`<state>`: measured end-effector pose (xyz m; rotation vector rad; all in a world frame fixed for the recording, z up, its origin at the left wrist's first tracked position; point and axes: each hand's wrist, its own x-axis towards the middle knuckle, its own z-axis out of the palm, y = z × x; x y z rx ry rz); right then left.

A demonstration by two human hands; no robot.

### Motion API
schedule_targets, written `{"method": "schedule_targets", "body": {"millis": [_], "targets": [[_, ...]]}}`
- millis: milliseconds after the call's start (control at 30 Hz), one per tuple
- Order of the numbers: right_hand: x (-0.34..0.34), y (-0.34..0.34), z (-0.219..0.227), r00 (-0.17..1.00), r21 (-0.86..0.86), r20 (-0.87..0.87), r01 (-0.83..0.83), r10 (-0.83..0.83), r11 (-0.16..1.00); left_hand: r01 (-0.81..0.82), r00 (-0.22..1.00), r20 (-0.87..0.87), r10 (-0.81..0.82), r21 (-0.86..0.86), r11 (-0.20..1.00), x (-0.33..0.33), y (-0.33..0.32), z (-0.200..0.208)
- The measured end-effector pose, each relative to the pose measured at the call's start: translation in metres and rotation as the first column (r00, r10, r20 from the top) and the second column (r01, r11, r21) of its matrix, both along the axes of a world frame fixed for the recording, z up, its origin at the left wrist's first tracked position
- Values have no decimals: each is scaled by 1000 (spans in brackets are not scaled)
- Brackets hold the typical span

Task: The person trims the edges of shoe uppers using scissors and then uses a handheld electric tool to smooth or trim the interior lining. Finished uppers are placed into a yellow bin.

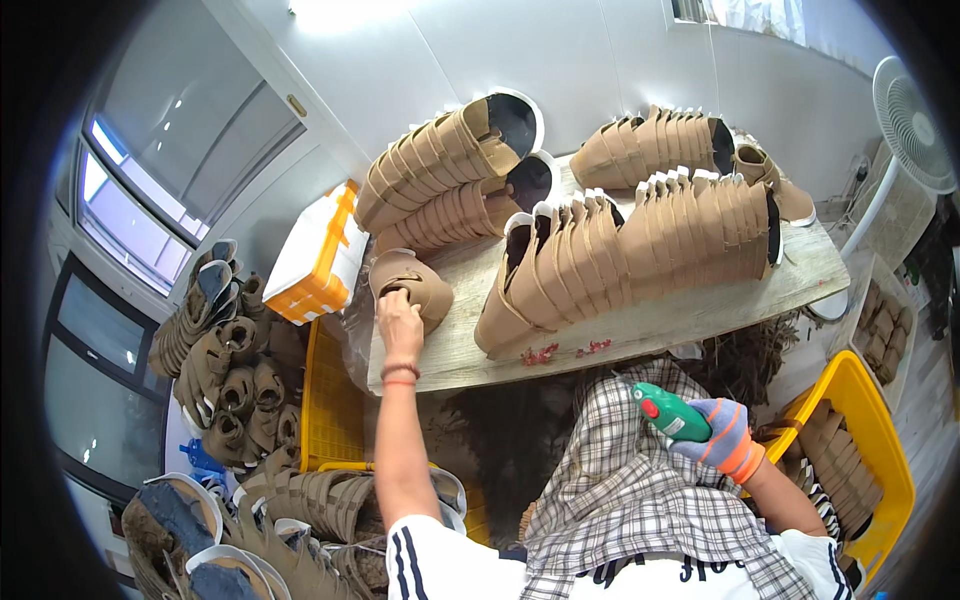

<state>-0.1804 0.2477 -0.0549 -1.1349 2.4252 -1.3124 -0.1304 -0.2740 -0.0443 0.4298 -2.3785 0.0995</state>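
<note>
Rounded tan cap [429,288], matte-looking

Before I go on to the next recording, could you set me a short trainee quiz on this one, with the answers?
1. True or false: the left hand, touching the brown piece on the table, is gloved.
2. What does the right hand hold?
A) a paintbrush
B) a green tool
C) a roll of tape
3. Fill the gap: the white fan stands toward the person's ___ side.

Key:
1. False; the left hand is bare, while the right hand wears a glove.
2. B
3. right
</note>
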Motion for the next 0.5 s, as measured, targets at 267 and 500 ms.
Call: {"method": "schedule_targets", "body": {"millis": [267, 500], "targets": [[4, 1, 0, 988, 14, 108, 111, -112, 994, 477, 877, -440, 195, 847, -235, 15, 116, -93], [-4, 0, -16, 989, -20, -32, 142, -143, 990, 555, 830, -558, -4, 827, -85, 12, 127, -75]]}}
